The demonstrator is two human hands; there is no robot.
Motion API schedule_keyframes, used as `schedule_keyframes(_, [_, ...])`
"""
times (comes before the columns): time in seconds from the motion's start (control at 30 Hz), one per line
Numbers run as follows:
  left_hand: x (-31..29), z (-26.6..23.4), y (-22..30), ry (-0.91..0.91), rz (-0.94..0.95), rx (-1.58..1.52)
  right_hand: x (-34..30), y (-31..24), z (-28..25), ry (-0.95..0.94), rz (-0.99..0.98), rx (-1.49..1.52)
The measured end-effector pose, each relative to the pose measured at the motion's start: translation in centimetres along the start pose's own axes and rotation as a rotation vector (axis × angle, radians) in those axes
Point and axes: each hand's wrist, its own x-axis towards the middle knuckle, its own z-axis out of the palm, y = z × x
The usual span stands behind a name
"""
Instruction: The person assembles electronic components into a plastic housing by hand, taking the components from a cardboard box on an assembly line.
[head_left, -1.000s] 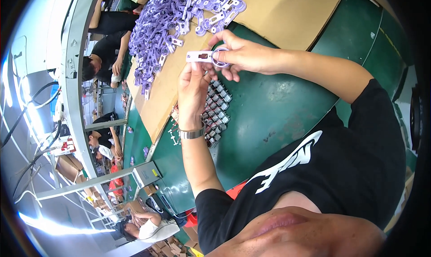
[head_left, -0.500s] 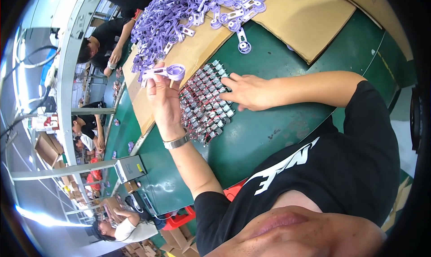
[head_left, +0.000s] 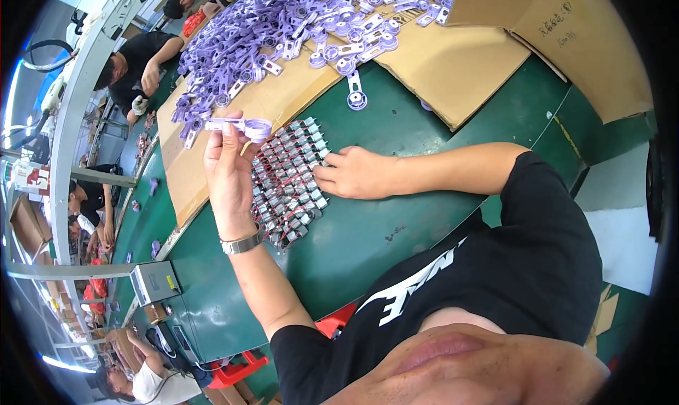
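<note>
My left hand (head_left: 230, 168) is raised over the cardboard's edge, gripping a light purple plastic housing (head_left: 244, 128) with a round cup at one end and a slotted handle. Below and beside it, rows of small silver motors (head_left: 290, 166) with red and black wires lie packed together on the green table. My right hand (head_left: 361, 172) reaches in at the right side of these rows, fingers curled and pinched around the end of a small motor; the fingertips partly hide it.
A large heap of purple housings (head_left: 283, 23) covers the flattened cardboard (head_left: 283, 97). One loose housing (head_left: 356, 94) lies on the green table (head_left: 396, 263). An open carton (head_left: 559, 37) stands at the far right. Co-workers sit along the left, past a grey metal box (head_left: 155, 281).
The view has shifted, so the scene sits further left. My right hand's fingers have closed in on the motors' edge, from more spread before. My left hand still holds the housing, now turned slightly.
</note>
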Motion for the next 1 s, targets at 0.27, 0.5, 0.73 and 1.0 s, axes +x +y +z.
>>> schedule_keyframes(0.27, [0.1,0.0,-0.2,0.027,-0.039,-0.019,-0.7,-1.0,-0.8,-0.15,0.115,0.203])
schedule_keyframes(0.5, [0.0,0.6,0.0,0.084,-0.065,0.027,0.3,-0.3,-1.9,-0.248,0.312,0.408])
schedule_keyframes(0.73, [0.1,0.3,-0.5,0.063,-0.093,0.038,0.1,1.4,-1.8,-0.197,0.345,0.398])
schedule_keyframes(1.0, [0.4,0.0,-0.5,0.027,-0.094,0.013,0.8,4.0,-2.5,-0.309,0.44,0.382])
